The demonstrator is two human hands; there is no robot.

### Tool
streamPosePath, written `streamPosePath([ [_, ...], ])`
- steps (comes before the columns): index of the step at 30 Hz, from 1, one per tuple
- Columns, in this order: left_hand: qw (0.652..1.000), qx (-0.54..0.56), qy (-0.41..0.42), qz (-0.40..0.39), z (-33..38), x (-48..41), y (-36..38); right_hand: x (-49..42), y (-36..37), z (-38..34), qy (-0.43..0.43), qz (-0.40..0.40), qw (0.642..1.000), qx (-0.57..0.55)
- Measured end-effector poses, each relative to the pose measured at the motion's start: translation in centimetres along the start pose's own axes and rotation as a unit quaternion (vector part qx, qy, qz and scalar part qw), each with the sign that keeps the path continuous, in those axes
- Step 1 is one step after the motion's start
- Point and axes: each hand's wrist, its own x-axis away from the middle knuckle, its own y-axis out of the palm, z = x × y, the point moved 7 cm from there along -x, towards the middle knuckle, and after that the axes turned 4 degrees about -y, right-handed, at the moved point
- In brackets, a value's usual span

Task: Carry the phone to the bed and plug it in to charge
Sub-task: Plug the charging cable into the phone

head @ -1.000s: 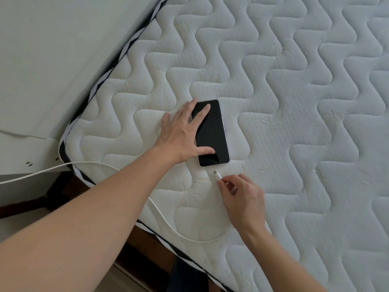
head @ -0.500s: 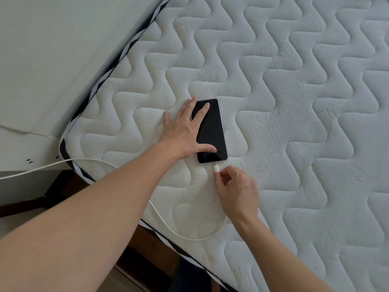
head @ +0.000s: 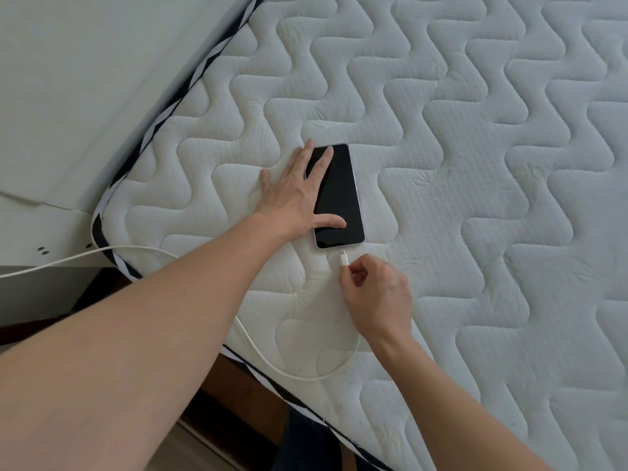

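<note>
You are pinning the phone (head: 339,198) flat with your spread left hand (head: 295,195) so your right hand (head: 377,294), pinching the plug (head: 343,258), is meeting a steady port.

Right hand (head: 377,294) and cable plug (head: 343,258) now closer to the phone (head: 339,198), plug tip just short of its port.

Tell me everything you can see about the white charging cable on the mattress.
The charging cable is thin, white and smooth, like plastic. It comes in from the left past the mattress corner, passes under the left forearm, loops near the mattress edge and rises into the right hand, whose fingers pinch it behind the plug. The plug tip points at the phone bottom edge, seemingly not yet seated.
</note>
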Motion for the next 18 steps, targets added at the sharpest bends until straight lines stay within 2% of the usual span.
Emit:
streamPosePath([
  [10, 1.0, 0.019, -0.003, 0.0, 0.07, 0.06, -0.24, -0.42, 0.2, 0.14, 0.03, 0.009, 0.999, -0.025],
  [18, 1.0, 0.028, -0.004, 0.009, -0.02, -0.08, -0.51, -0.41, 0.54, -0.41, -0.01, 0.01, 1.0, -0.004],
])
